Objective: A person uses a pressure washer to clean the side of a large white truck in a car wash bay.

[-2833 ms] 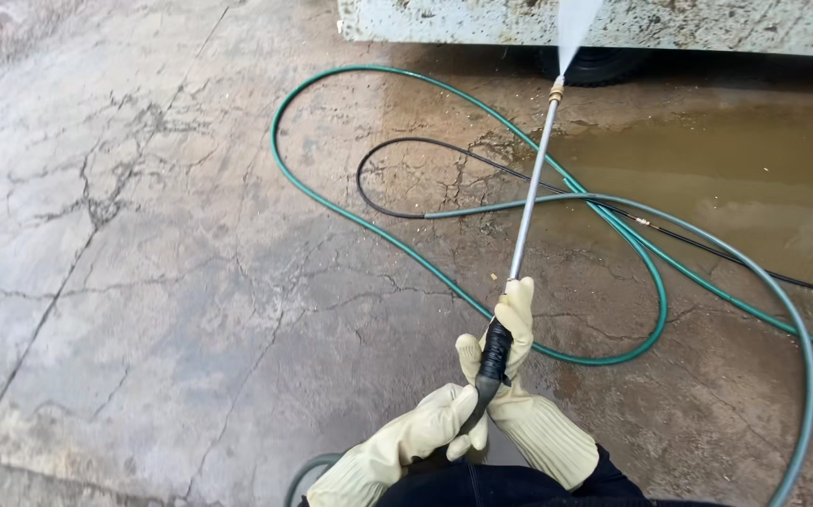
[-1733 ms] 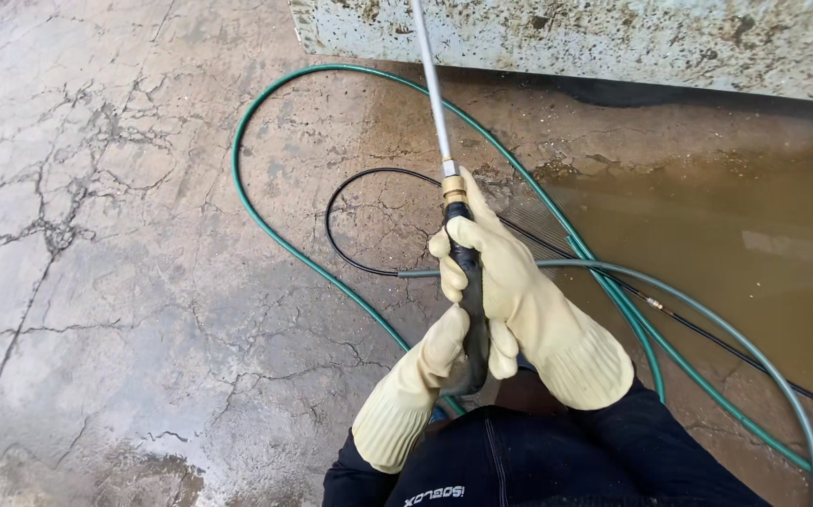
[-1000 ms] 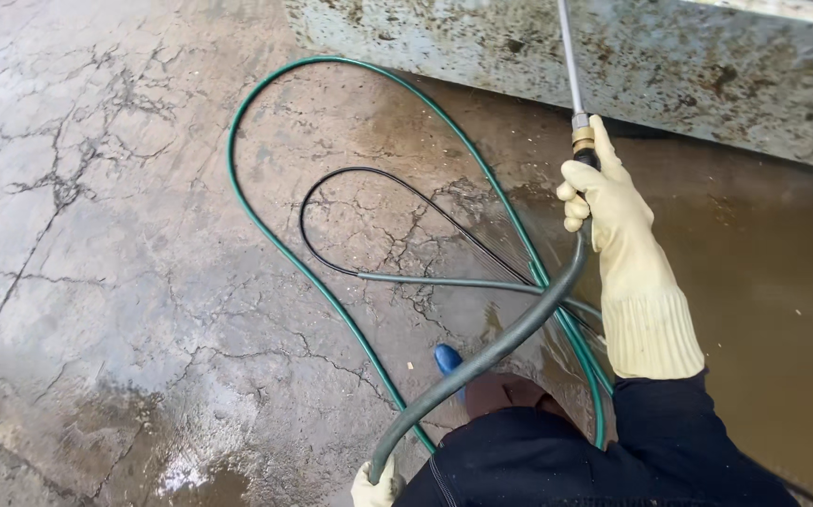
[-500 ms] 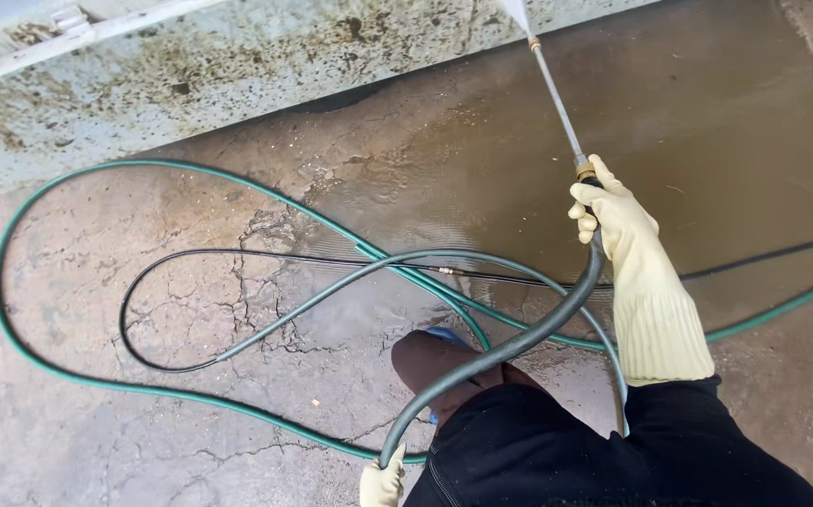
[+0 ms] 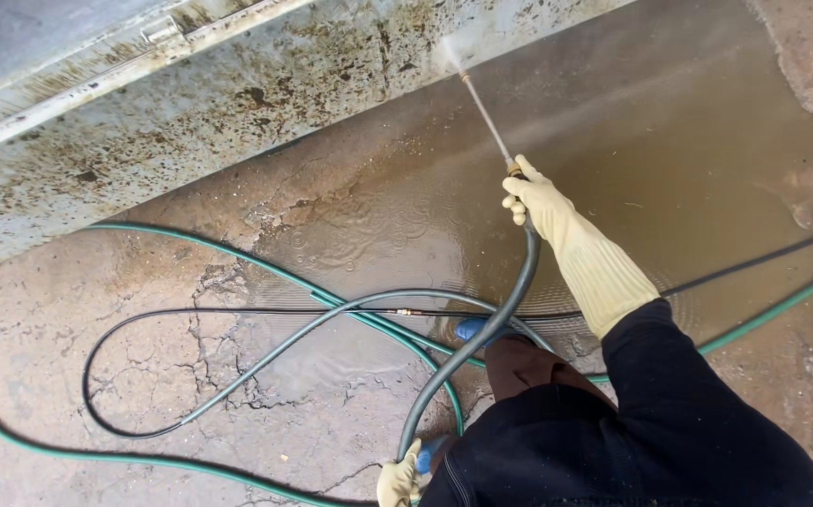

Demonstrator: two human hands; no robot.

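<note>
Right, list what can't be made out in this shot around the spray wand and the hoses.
Head view only:
- Left hand: cut off by the bottom edge; its grip on the grey hose is only partly visible.
- Spray wand nozzle: blurred by mist.
- Green hose and thin black hose: ends run out of frame.
- Right hand: the glove hides the wand's handle.

Right hand (image 5: 536,199) gloved, pale yellow, arm stretched forward and up in dark sleeve, fingers curled in tight grip. Left hand (image 5: 399,481) gloved too, low near bottom edge, close to body, fingers closed.
</note>
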